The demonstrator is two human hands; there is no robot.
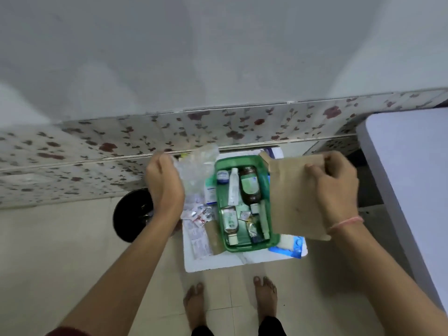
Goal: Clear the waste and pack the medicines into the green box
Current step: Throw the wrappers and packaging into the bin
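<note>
Your left hand (164,187) is closing its fingers around a crumpled clear plastic bag (196,166), lifted over the left side of the work area, while your right hand (335,187) is pinching the upper edge of a brown paper envelope (294,197) that is hanging partly over the right rim of the green box (224,204). Both pieces are looking light and limp; the plastic will probably be slippery and want bunching in the fist, and the paper will likely fold if you are gripping only one corner.

The green box is sitting on a white board (218,260) on the floor, just ahead of your bare feet. Inside it are lying a dark brown bottle (249,187) with a green label, likely glass and the heaviest, most breakable item, a white tube (234,187), a small round jar (223,177), another small bottle (229,220) and a few foil sachets. Loose blister strips (198,215) are lying just left of the box, thin and flat, so you will probably be sliding them to an edge to lift them. A black bin (132,214) is standing near your left wrist; what it contains is hard to tell.
</note>
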